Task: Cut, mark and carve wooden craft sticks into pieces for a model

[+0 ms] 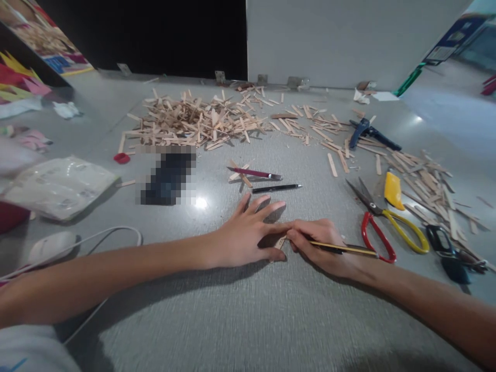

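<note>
My right hand is closed around a yellow-and-black pencil, its tip end down by a small piece of wooden stick on the table. Dark marks show on that piece. My left hand lies with fingers spread, thumb and index finger on either side of the piece, the index fingertip close to my right fingers. Whether the left fingertips press on the wood is hard to make out. Beyond the left fingers lie a black pen and a maroon craft knife, the knife across crossed sticks.
Scissors with red and yellow handles lie right, near a yellow cutter and blue-handled tool. A pile of wooden sticks spreads at the back. Left are a blurred-out dark phone-like object, a plastic bag and white cable.
</note>
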`<state>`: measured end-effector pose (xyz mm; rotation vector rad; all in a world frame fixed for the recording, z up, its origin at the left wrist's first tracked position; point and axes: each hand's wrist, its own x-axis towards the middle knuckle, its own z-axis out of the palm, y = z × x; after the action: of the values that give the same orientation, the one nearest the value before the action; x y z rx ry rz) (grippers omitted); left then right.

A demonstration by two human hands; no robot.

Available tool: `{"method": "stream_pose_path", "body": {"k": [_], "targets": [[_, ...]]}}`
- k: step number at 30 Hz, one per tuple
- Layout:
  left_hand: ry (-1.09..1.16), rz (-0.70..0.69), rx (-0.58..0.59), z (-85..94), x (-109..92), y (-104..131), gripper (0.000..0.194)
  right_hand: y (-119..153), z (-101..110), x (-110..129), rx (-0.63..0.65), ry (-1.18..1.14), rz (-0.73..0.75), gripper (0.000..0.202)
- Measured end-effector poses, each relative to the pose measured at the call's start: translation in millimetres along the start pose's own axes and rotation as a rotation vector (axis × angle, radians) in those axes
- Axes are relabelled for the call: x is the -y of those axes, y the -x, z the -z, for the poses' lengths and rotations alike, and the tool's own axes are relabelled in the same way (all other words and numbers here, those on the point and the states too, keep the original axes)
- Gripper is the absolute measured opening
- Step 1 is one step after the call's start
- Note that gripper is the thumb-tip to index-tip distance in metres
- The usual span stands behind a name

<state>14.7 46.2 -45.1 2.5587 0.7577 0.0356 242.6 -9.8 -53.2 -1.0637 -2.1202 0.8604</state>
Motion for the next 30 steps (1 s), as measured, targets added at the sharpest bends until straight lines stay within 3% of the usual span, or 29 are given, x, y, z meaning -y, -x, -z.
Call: {"method": "stream_pose_path", "body": {"k": [17,24,30], "targets": [[0.024,0.005,0.005,2.5,-1.8,0.0,0.061,0.9,-3.1,-3.3,0.034,0.010,0.017,0.032],[0.008,-0.006,-0.008,0.5,-0.1,0.4,0.056,-5.6,0.2,8.8,0.039,-0.059,-0.117,0.039],[0.004,-0.001,-0.009,1.8,-1.8,0.5,0.057,-3.4,-1.4,5.2,0.008,-0.015,-0.091,0.040]]}}
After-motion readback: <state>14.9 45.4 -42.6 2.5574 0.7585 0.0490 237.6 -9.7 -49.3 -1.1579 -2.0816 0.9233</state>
